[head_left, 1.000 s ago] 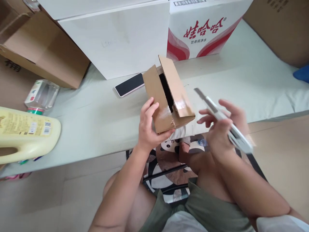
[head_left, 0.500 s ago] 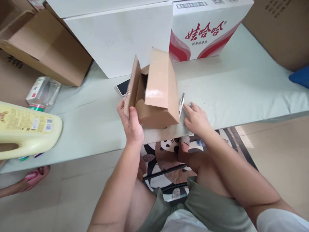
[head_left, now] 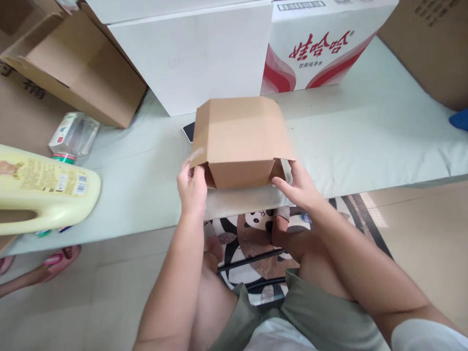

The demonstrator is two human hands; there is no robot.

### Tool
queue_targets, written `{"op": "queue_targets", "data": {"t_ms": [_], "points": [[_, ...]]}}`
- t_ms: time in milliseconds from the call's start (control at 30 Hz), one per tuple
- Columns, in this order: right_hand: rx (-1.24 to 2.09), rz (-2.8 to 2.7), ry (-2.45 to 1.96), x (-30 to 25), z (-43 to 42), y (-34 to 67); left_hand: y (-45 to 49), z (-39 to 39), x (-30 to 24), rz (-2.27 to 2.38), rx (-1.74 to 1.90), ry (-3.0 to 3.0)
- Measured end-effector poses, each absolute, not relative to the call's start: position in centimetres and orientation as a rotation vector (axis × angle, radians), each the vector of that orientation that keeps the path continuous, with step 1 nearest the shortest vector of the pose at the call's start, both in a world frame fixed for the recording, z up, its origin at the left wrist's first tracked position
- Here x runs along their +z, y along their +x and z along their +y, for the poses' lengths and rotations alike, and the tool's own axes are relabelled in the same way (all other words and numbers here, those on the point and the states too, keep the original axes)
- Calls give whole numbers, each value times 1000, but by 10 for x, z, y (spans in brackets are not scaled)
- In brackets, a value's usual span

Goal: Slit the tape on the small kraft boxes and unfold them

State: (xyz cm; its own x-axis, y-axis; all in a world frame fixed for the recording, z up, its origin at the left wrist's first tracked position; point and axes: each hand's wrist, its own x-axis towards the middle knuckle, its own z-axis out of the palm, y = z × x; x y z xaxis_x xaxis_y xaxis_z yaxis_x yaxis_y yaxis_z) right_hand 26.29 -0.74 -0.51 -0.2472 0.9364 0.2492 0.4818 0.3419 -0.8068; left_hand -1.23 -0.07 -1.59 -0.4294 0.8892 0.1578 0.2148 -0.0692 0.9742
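A small brown cardboard box (head_left: 245, 129) lies between my hands near the front edge of the covered table (head_left: 351, 141), its broad plain side facing up and flaps sticking out left and right. My left hand (head_left: 192, 187) pinches the left flap at its near corner. With the thumb under the right flap and fingers behind it, my right hand (head_left: 300, 184) grips the near right corner. Part of a phone (head_left: 189, 131) peeks out behind the box's left side. The box cutter seen earlier is hidden now.
Large white cartons (head_left: 197, 63) stand along the back, one with red print (head_left: 318, 58). To the left are a yellow jug (head_left: 54, 190), a clear bottle (head_left: 75, 136) lying down and a brown carton (head_left: 91, 68). Another person's foot in a pink sandal (head_left: 60, 263) shows below.
The box has been turned over, so its open top no longer faces me and a broad side is up. My right hand has moved from beside the box cutter onto the box's right flap.
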Motion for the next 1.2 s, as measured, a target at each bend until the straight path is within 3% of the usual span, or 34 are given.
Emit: {"op": "queue_targets", "data": {"t_ms": [233,500,767,1033,1200], "points": [[1021,-1704,-1272,-4,-6,258,-4,-2,-14,1387,1373,1354],[700,-1509,-1517,-6,-2,265,-3,-1,-2,1388,1275,1458],[690,-1438,-1446,-10,-3,269,-6,4,-9,1477,1380,1292],[837,-1027,-1281,-13,5,272,-5,-12,-5,1534,1398,1527],[897,-829,-1244,-6,4,272,-9,-7,-5,1212,1569,1329]]}}
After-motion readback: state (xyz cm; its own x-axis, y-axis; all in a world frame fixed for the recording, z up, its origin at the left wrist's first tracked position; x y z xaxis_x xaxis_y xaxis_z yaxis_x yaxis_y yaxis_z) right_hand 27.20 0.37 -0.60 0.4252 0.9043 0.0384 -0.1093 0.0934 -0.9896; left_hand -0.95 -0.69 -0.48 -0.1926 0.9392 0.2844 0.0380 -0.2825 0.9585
